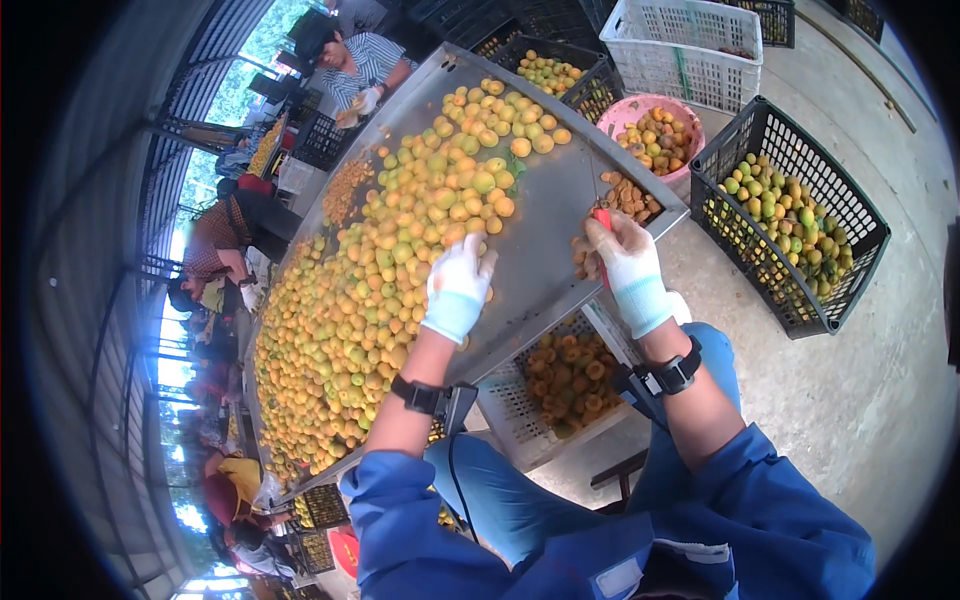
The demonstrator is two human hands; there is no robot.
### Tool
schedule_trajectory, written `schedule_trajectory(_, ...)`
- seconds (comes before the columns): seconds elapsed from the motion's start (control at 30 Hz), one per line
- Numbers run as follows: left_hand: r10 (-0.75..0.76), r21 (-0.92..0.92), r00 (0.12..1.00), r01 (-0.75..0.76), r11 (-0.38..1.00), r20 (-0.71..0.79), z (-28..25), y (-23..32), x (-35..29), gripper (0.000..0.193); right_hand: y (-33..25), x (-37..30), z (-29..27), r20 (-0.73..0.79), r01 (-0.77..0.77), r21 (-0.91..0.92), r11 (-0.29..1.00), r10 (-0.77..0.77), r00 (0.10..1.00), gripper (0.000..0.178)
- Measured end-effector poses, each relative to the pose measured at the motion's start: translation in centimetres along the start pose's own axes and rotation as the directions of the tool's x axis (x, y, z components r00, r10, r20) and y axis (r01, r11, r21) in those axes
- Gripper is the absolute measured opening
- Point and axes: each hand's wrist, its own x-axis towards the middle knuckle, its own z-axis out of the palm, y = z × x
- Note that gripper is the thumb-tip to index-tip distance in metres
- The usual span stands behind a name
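My left hand (459,283), in a white glove with a pale green cuff, reaches to the near edge of a big heap of yellow-orange apricots (400,260) on a metal table (545,210). Its thumb stands apart from the fingers, and the fingertips meet the fruit. Over the table's right edge, my gloved right hand (632,268) is closed around the red handle of a knife (602,217); the thin blade points away from me. Small brown pits (627,196) lie in a pile beside that hand.
Below the table edge stands a white crate (508,400) of halved apricots (570,380). To the right are a black crate (850,215) of greener fruit, a pink basin (690,118) and a white crate (640,40). Several people work across the table, one in a striped shirt (375,62).
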Motion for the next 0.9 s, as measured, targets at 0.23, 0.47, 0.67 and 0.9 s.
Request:
schedule_trajectory(0.23,0.116,0.265,0.987,-0.082,0.961,-0.114,11.2,-4.5,15.2,0.044,-1.2,0.6,0.5,-0.019,-0.054,-0.093,0.994,0.053,0.998,0.017)
schedule_trajectory(0.47,0.037,0.494,0.998,-0.009,0.87,-0.046,14.4,-13.2,15.1,0.053,1.0,1.1,0.9,0.024,0.008,-0.184,0.983,-0.003,1.0,0.019)
schedule_trajectory(0.67,-0.279,0.383,0.96,0.269,0.884,-0.03,9.5,-17.6,15.3,0.049,-0.6,0.7,0.4,0.034,-0.062,-0.226,0.972,0.071,0.997,0.017)
schedule_trajectory(0.9,-0.154,0.313,0.979,0.19,0.931,-0.135,9.6,-15.0,13.0,0.039,-0.9,0.4,0.7,0.025,-0.082,-0.197,0.977,0.089,0.996,0.018)
